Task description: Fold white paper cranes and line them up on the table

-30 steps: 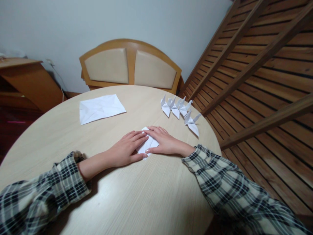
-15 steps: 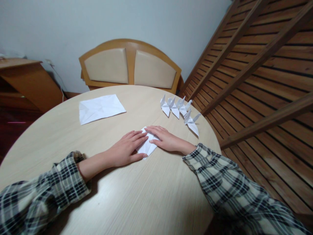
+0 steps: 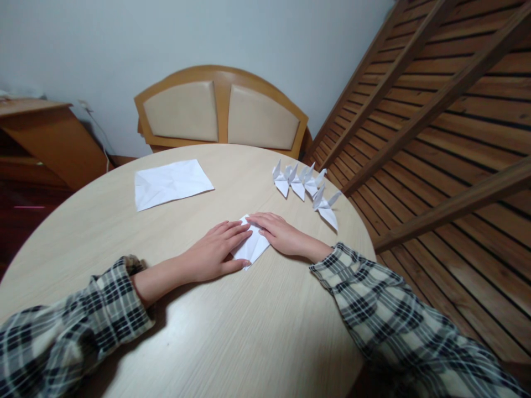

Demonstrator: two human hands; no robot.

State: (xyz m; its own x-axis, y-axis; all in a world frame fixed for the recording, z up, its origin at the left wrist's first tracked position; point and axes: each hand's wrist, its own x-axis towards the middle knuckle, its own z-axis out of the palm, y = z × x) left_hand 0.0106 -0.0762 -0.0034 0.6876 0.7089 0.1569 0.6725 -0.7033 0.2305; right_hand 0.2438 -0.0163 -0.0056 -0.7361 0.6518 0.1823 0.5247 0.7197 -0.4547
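A small folded white paper [image 3: 251,250] lies flat near the middle of the round pale wooden table [image 3: 232,331]. My left hand [image 3: 215,251] rests flat on its left part, fingers stretched out together and pressing it down. My right hand [image 3: 279,233] lies flat on the paper's upper right edge, fingers extended along the fold. Both arms wear plaid sleeves. Part of the paper is hidden under the hands.
A flat white sheet [image 3: 171,183] lies at the table's far left. Several folded white paper cranes [image 3: 305,186] stand in a cluster at the far right edge. A padded wooden chair [image 3: 219,113] faces me across the table. Slatted wooden panels [image 3: 435,110] lean at right; a wooden cabinet [image 3: 37,138] stands at left.
My right hand slid up and to the right along the folded paper's edge, uncovering its lower right part. My left hand stayed put.
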